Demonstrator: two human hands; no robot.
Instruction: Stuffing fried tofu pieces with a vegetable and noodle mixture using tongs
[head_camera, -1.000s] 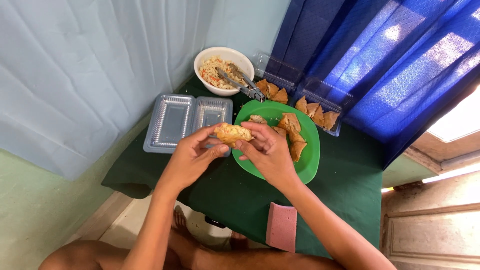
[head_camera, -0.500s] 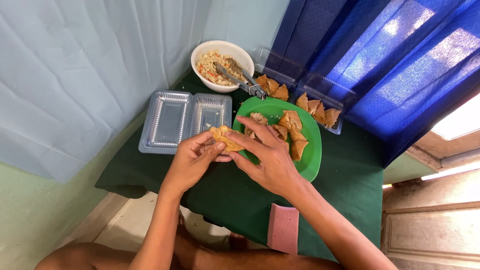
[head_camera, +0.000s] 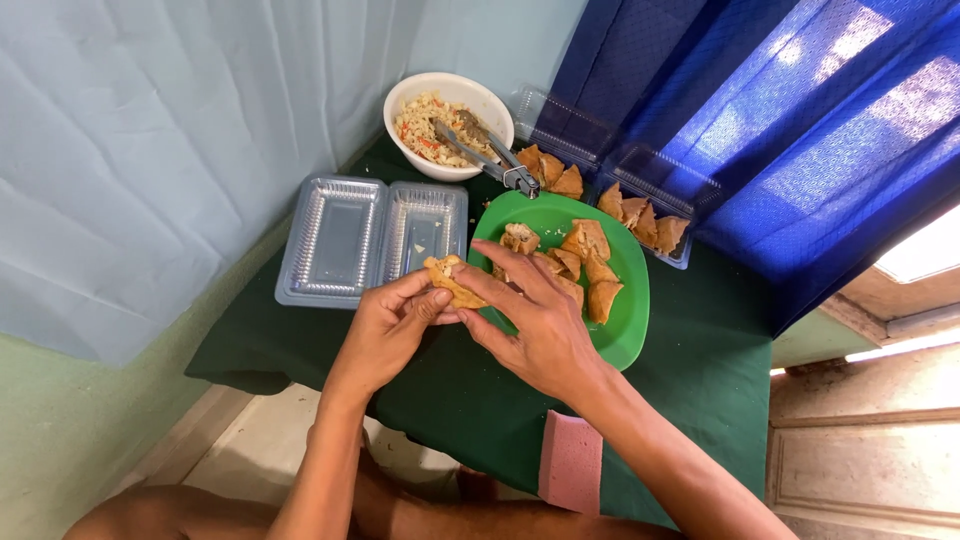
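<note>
Both hands hold one golden fried pastry (head_camera: 450, 280) above the table's near edge. My left hand (head_camera: 390, 325) cups it from below with thumb and fingertips. My right hand (head_camera: 530, 320) pinches its right end, fingers spread over the green plate (head_camera: 625, 330). Several more fried pastries (head_camera: 575, 262) lie on that plate. An open clear plastic clamshell box (head_camera: 370, 240) lies empty just left of the pastry.
A white bowl (head_camera: 400, 100) of vegetable filling with metal tongs (head_camera: 490, 155) stands at the back. Two clear boxes with pastries (head_camera: 640, 220) sit against the blue curtain (head_camera: 760, 130). A pink sponge (head_camera: 570, 465) rests on the dark green cloth (head_camera: 700, 370). Pale wall at left.
The view has shifted slightly; the hands and pastry have lowered a little toward the near edge, beside the open clamshell. Both hands keep their hold on the pastry.
</note>
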